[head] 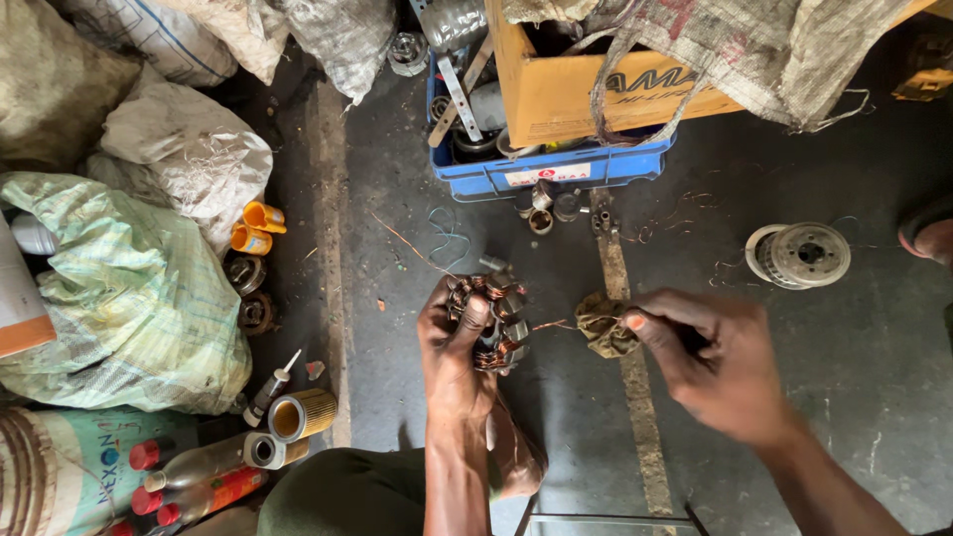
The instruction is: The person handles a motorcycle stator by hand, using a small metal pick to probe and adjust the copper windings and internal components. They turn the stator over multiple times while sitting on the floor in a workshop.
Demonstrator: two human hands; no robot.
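The left hand (459,342) is clenching around a motor stator (493,323) wound with copper wire, holding it above the dark floor (556,427). The right hand (710,362) is pinching a crumpled rag (602,324) just beside it, a thin copper strand (552,324) stretching between the two. A blue crate (556,169) is sitting near the floor's far edge.

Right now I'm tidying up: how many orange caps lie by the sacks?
2: the upper orange cap and the lower orange cap, touching, beside the white sack. Others may be hidden.
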